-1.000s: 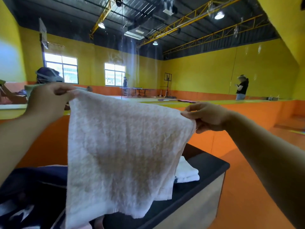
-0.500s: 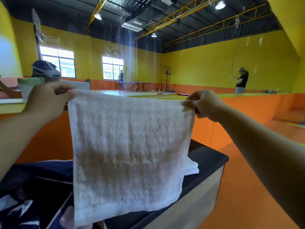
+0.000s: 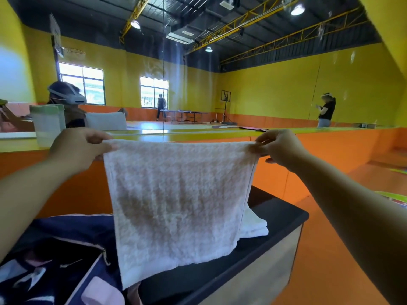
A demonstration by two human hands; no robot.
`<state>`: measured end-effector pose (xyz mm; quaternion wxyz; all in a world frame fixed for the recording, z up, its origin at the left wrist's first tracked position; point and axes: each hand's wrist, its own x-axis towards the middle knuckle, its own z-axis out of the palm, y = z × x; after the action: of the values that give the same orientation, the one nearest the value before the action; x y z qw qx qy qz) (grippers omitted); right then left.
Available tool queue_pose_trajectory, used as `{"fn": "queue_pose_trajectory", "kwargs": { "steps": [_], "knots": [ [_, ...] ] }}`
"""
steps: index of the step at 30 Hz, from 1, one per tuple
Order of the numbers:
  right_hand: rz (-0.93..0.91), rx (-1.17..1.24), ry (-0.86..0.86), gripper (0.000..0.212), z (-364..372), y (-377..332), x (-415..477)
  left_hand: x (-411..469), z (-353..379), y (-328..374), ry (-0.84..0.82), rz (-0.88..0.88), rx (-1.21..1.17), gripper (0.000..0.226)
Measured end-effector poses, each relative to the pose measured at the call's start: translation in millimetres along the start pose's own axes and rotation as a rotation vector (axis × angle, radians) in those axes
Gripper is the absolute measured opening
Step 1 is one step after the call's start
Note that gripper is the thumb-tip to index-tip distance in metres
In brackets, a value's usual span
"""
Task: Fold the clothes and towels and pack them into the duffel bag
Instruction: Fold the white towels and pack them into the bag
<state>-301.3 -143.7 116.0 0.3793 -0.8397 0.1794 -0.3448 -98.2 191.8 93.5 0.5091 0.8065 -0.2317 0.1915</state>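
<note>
Your left hand [image 3: 79, 148] and right hand [image 3: 279, 148] each pinch a top corner of the towel [image 3: 178, 201]; it hangs flat between them, above the bag [image 3: 72, 234].

Pretty sure I'm looking at an indoor sports hall here. A basketball backboard [image 3: 55, 31] hangs up on the left, and a portable hoop stand [image 3: 226, 106] and a ping-pong table [image 3: 189, 113] sit at the far end. Yellow roof trusses [image 3: 242, 20] and high-bay lamps [image 3: 297, 9] run overhead, and orange padding [image 3: 275, 121] lines the yellow walls [image 3: 275, 84].
</note>
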Motion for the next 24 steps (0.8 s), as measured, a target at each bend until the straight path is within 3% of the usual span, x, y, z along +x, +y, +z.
{"fn": "queue_pose_trajectory", "kwargs": {
  "steps": [5,11,17,24],
  "knots": [
    [-0.073,0.136,0.038,0.018,-7.1,3.7,-4.9,-6.8,-5.1,1.5,0.072,0.097,0.093,0.015],
    [-0.069,0.389,0.024,0.010,-13.1,8.6,-7.8,-7.6,-9.7,2.2,0.013,0.121,-0.005,0.020],
    [0.064,0.297,0.053,0.009,12.0,38.6,7.9,4.1,23.2,-20.5,-0.115,-0.074,-0.151,0.007],
    [0.366,0.290,-0.129,0.020,79.3,112.3,35.5,9.7,96.3,-91.8,-0.232,-0.420,-0.247,0.001]
  ]
}}
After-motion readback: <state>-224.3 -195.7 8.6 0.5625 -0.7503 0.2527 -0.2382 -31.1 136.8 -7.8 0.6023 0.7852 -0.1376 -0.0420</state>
